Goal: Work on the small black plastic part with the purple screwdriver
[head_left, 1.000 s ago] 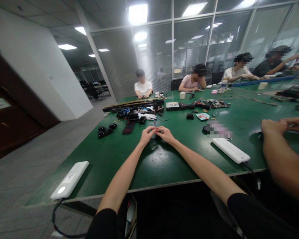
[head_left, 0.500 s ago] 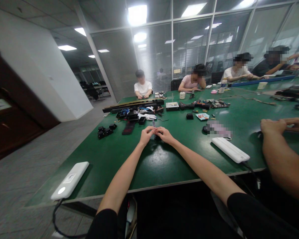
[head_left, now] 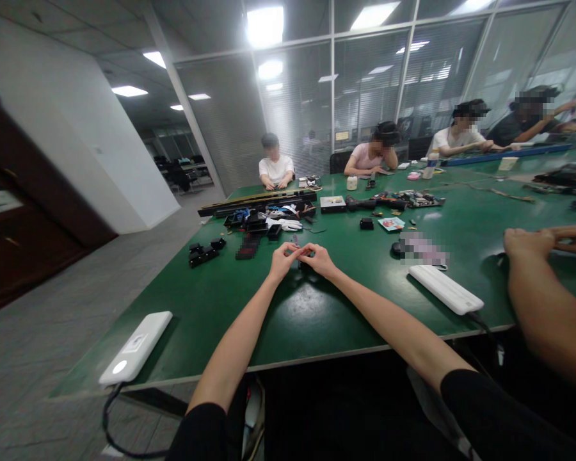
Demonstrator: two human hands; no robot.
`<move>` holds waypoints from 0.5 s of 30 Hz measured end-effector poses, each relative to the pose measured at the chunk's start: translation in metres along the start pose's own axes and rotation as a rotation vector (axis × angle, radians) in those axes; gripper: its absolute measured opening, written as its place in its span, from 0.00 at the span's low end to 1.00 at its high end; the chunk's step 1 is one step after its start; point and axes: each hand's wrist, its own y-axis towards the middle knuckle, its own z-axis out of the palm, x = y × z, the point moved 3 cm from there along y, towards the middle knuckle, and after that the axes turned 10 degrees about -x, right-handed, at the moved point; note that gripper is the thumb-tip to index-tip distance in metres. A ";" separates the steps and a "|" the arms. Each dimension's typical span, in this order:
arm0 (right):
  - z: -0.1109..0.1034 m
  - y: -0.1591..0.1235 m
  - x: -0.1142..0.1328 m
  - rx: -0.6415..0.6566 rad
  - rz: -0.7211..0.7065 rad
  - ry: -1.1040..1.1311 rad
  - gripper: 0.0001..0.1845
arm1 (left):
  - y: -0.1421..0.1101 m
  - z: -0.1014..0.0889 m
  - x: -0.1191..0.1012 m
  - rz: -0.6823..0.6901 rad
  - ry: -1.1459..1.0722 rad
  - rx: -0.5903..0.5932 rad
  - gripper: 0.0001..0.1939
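My left hand (head_left: pixel 283 259) and my right hand (head_left: pixel 317 258) meet over the green table (head_left: pixel 317 314), arms stretched far out. Both have their fingers pinched together around a small dark part (head_left: pixel 299 255) held between them; it is too small to name. Just beyond my hands lie black parts (head_left: pixel 259 225) and a white piece (head_left: pixel 284 225).
A white power bank (head_left: pixel 135 347) with a cable lies at the near left edge, another (head_left: pixel 445 289) at the near right. A neighbour's arm and hands (head_left: pixel 532 250) work at the right. Small black blocks (head_left: pixel 202 251) lie left. Several people sit at the far side.
My hands have stayed in place with small finger movements around the part. The neighbour's hands at the right shifted slightly.
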 end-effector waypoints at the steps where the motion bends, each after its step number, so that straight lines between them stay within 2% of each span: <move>1: 0.001 0.000 0.000 0.001 0.003 0.003 0.11 | 0.000 0.000 0.001 -0.003 0.001 -0.002 0.14; 15: 0.002 -0.002 0.009 0.011 -0.011 0.024 0.07 | -0.001 0.001 -0.004 -0.020 -0.045 0.039 0.14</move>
